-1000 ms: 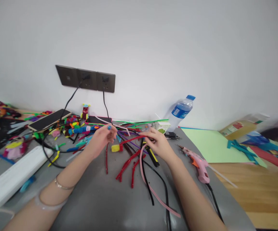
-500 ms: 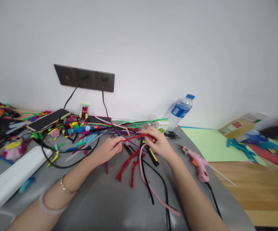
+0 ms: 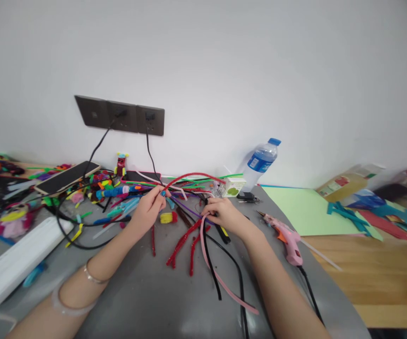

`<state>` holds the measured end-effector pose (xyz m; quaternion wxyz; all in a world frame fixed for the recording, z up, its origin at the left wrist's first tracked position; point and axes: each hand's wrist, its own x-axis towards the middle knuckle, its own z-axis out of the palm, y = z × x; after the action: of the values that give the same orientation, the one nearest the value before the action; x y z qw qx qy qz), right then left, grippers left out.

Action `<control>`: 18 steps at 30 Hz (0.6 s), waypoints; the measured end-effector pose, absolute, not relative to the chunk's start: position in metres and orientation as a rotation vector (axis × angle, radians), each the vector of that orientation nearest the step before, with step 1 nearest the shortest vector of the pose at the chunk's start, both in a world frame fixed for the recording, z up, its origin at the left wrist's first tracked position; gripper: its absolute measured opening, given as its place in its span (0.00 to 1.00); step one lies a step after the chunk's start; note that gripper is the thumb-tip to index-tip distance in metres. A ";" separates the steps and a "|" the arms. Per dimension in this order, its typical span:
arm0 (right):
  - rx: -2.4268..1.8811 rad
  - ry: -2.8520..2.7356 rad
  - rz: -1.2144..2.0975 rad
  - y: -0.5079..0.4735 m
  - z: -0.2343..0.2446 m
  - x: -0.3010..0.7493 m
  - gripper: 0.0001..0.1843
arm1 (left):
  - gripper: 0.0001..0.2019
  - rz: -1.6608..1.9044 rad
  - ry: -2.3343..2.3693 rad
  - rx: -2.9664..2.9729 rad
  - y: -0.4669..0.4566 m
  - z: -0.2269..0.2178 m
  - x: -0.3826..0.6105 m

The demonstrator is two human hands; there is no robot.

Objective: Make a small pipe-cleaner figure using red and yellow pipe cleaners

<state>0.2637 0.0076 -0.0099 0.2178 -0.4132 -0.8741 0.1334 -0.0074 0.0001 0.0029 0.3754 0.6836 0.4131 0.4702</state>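
My left hand (image 3: pixel 150 205) pinches one end of a red pipe cleaner (image 3: pixel 192 174), which arcs up and over to the right toward a small white-and-green box (image 3: pixel 232 187). My right hand (image 3: pixel 222 214) is lower, its fingers closed near the top of a pink pipe cleaner (image 3: pixel 206 256); what lies between them is hidden. A black-and-yellow tool handle (image 3: pixel 225 234) sticks out under that hand. Bent red pipe cleaners (image 3: pixel 183 242) lie on the grey table in front of my hands. Between the hands sits a small yellow-and-red piece (image 3: pixel 168 217).
A pink glue gun (image 3: pixel 288 238) lies at the right with its cord trailing forward. A tilted water bottle (image 3: pixel 261 162) leans on the wall. To the left are black cables (image 3: pixel 83 246), a phone (image 3: pixel 67 178), a white bar-shaped item (image 3: pixel 23 263) and heaped craft pieces.
My left hand has moved left and up; the red pipe cleaner, earlier stretched between both hands, now arcs free of my right hand. My right hand has dropped toward the tool and pink pipe cleaner.
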 end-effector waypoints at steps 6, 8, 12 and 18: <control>-1.118 -2.403 0.394 0.009 -0.002 0.265 0.10 | 0.11 1.248 1.066 1.732 0.002 0.001 -0.009; -1.062 -2.285 0.477 0.009 0.006 0.269 0.10 | 0.10 1.271 1.067 1.719 0.003 0.000 -0.009; -1.017 -1.971 0.557 0.006 0.022 0.277 0.08 | 0.10 1.306 1.045 1.666 0.003 0.001 -0.008; -0.915 -1.498 0.706 0.007 0.023 0.278 0.08 | 0.11 1.425 1.015 1.587 0.003 0.004 -0.008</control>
<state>0.2775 0.0065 0.0235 0.5848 -0.3924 -0.6423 0.3024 -0.0083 0.0027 0.0039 0.3800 0.6215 0.3974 0.5580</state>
